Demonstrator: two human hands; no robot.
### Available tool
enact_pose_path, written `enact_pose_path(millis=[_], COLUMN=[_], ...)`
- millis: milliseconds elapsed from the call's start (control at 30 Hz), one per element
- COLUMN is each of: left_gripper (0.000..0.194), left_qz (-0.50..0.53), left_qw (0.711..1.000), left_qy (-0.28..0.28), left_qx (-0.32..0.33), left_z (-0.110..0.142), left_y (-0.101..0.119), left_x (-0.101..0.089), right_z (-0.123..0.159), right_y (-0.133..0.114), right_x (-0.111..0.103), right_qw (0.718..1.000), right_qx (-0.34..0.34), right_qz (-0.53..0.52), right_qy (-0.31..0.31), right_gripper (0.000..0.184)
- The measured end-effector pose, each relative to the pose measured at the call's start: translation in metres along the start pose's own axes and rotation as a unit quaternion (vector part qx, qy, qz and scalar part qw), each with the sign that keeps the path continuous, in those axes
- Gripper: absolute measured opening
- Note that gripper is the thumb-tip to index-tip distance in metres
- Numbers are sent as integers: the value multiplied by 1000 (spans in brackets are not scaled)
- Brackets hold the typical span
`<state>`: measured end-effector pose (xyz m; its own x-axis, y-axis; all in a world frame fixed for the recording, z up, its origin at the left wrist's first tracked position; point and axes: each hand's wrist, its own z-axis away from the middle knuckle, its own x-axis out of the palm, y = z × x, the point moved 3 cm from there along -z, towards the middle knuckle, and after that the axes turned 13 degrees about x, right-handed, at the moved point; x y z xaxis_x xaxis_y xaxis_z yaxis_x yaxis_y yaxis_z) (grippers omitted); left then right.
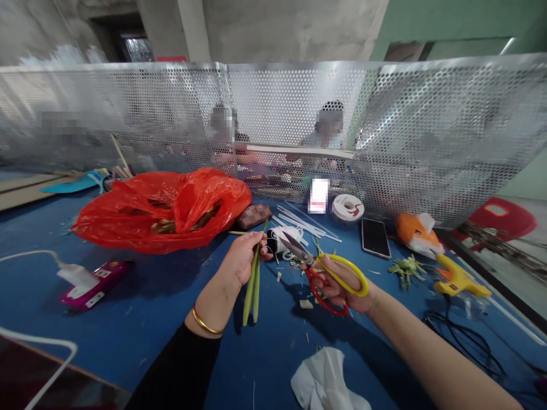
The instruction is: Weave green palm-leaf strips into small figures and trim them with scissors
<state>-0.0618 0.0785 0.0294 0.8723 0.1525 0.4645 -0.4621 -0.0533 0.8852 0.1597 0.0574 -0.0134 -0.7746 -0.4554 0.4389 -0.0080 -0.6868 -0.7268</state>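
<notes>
My left hand (247, 256) is closed round a few long green stems (252, 287), whose lower ends hang down toward me over the blue table. In my right hand (344, 282) I hold scissors (342, 273) with one yellow and one red handle. The blades are spread apart and point up and left toward the stems, without visibly touching them. Just past both hands lies a spool of white string (284, 239), partly hidden by the blades. Small cut scraps (306, 304) are scattered on the table below the scissors.
A red plastic bag (128, 216) holding dried-looking material sits at the left, near a purple power strip (96, 285). To the right are a ribbon roll (348, 208), a phone (375, 238), and a yellow glue gun (461, 277). A perforated metal screen (290, 102) closes the back; people sit beyond.
</notes>
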Motion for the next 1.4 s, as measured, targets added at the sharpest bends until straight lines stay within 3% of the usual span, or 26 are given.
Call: enact_pose_path(millis=[167, 400, 567, 833, 1200, 1400], left_gripper=[21, 22, 18, 20, 17, 15], left_qz=[-2, -2, 0, -4, -12, -10], left_qw=[1000, 1000, 1000, 1000, 1000, 1000], left_qy=[1, 8, 2, -8, -14, -12], left_qx=[1, -1, 0, 5, 14, 15], left_z=[0, 1, 2, 2, 5, 5], left_y=[1, 2, 2, 1, 6, 6], left_x=[0, 0, 1, 2, 4, 3], right_z=[-4, 3, -4, -9, -15, -14], right_y=[-4, 4, 4, -1, 5, 7], right_x=[3, -9, -3, 7, -3, 0], right_qw=[1000, 999, 998, 999, 998, 998], right_qx=[15, 27, 40, 18, -4, -16], right_qz=[-9, -21, -42, -44, -55, -36], right_qy=[0, -9, -14, 20, 21, 52], right_gripper=[46, 46, 42, 41, 39, 39])
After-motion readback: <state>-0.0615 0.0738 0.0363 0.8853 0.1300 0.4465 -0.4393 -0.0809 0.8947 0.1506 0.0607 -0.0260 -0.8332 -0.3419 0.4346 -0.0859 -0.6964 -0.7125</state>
